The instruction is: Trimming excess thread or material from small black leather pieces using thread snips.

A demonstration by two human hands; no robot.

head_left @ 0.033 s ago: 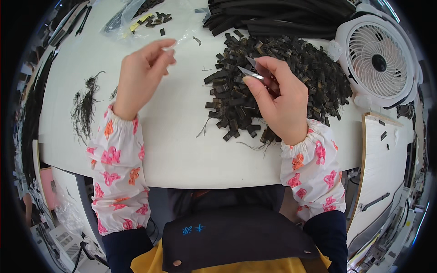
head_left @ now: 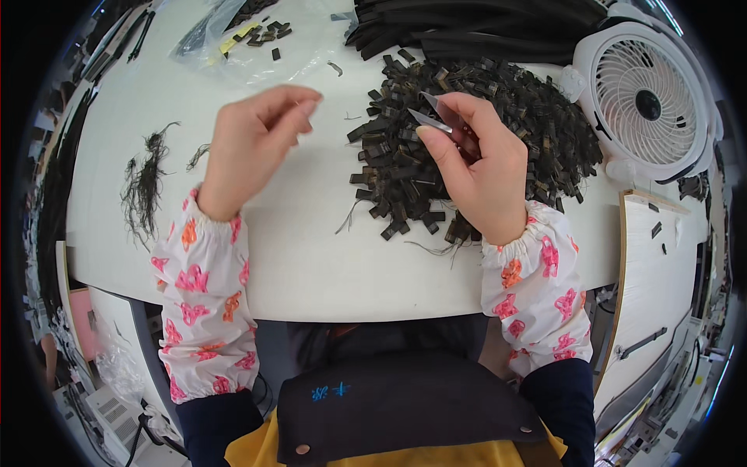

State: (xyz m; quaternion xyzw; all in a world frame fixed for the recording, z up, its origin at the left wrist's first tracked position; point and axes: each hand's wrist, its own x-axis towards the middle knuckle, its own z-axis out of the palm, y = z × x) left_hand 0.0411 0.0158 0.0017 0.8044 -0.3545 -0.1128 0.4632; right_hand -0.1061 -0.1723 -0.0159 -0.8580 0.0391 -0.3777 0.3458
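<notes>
My left hand, in a floral sleeve cover, hovers over the white table, fingers loosely bent, thumb and index slightly apart, with nothing visible between them. My right hand holds small metal snips, blades pointing up and left, over a large pile of black rectangular pieces with loose threads. Tangles of dark thread lie left of my left hand.
A white fan stands at the right, beside long black fabric strips at the back. A plastic bag and more small black pieces lie at the back left. A light board is at the right edge.
My left hand has moved right and down, toward my right hand. My right hand with the snips has barely moved.
</notes>
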